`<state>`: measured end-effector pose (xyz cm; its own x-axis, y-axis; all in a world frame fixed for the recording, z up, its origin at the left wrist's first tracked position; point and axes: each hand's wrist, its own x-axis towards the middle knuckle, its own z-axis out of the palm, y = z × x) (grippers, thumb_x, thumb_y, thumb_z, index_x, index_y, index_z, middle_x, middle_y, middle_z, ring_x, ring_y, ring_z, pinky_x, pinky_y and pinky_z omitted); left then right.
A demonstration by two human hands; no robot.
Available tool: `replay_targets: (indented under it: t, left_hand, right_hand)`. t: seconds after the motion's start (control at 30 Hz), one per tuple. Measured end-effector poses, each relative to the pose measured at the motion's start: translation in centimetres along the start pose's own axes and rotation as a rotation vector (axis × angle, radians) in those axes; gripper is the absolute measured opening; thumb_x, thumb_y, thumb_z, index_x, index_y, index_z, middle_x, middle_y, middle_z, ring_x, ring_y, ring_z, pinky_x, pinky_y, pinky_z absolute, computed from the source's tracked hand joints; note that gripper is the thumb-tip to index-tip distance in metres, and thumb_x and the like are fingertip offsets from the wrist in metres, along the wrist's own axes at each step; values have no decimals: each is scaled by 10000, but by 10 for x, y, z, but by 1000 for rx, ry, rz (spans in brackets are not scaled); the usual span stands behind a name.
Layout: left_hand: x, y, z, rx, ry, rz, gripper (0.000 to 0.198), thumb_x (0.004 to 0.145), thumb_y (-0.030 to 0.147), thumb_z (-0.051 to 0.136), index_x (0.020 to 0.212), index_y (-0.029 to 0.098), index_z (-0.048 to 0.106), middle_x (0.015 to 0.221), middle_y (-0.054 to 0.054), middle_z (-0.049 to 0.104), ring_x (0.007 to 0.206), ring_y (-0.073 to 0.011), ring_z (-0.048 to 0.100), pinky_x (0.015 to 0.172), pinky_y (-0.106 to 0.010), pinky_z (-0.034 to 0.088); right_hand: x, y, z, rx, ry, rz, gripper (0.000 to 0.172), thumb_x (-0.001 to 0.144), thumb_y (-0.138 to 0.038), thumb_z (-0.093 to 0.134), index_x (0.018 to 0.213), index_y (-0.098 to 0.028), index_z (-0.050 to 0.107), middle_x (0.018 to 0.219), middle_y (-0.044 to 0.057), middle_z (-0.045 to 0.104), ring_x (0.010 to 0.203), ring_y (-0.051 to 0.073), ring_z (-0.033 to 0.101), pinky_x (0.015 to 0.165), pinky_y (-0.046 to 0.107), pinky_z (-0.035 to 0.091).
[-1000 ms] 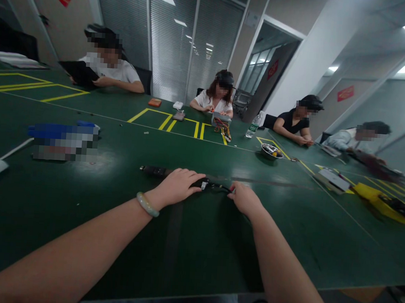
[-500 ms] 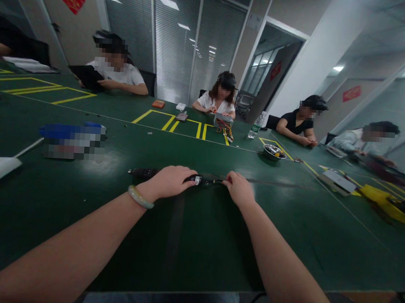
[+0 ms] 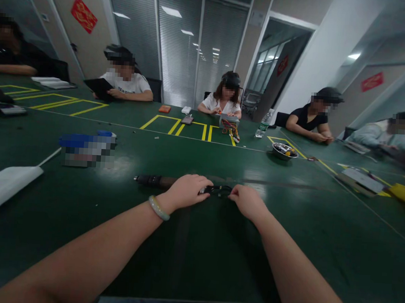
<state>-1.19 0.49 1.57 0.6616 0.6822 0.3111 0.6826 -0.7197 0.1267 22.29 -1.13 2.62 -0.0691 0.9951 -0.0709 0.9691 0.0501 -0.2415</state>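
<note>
Left grip [image 3: 187, 191] and right grip [image 3: 247, 202] hold black cable [image 3: 218, 190].

Tabletop [image 3: 306, 249], glossy dark green, smooth, with pale glare; black cable [image 3: 219, 190], matt, rubbery-looking; bangle [image 3: 158, 208], polished, stone-like; bowl [image 3: 283, 151], shiny metal; water bottle [image 3: 264, 123], clear glossy plastic; white card [image 3: 8, 190], matt, smooth.

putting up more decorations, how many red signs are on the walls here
3: a red sign high on the left, a second red sign ahead past the doorway, a third red sign far right. Others may be out of view.
</note>
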Motion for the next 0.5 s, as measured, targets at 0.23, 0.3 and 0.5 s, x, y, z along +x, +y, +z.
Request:
replay_targets:
  t: [0.23,0.3,0.5]
  left_hand:
    - [-5,0,-4,-50,-21,27,281,853,379,590,1114,279,619,1072,0,670,971,-192,619,869,-319,465]
    - [-6,2,-3,-16,10,13,270,860,367,588,1110,267,610,1059,-10,672,958,-196,621,854,-325,467]
    - [-3,8,1,48,91,28,216,875,308,578,1076,234,605,1132,-38,643,1021,-213,601,891,-351,455]
  right_hand:
    - [1,-13,1,135,386,-93,121,935,-240,531,977,-212,641,995,40,650,889,191,589,706,271,382]
    - [2,-13,3,167,381,-141,108,919,-240,560,959,-213,656,969,29,656,876,184,591,707,267,386]
    - [1,-16,10,171,257,-264,62,869,-221,643,886,-249,696,906,-10,665,818,157,591,698,256,388]
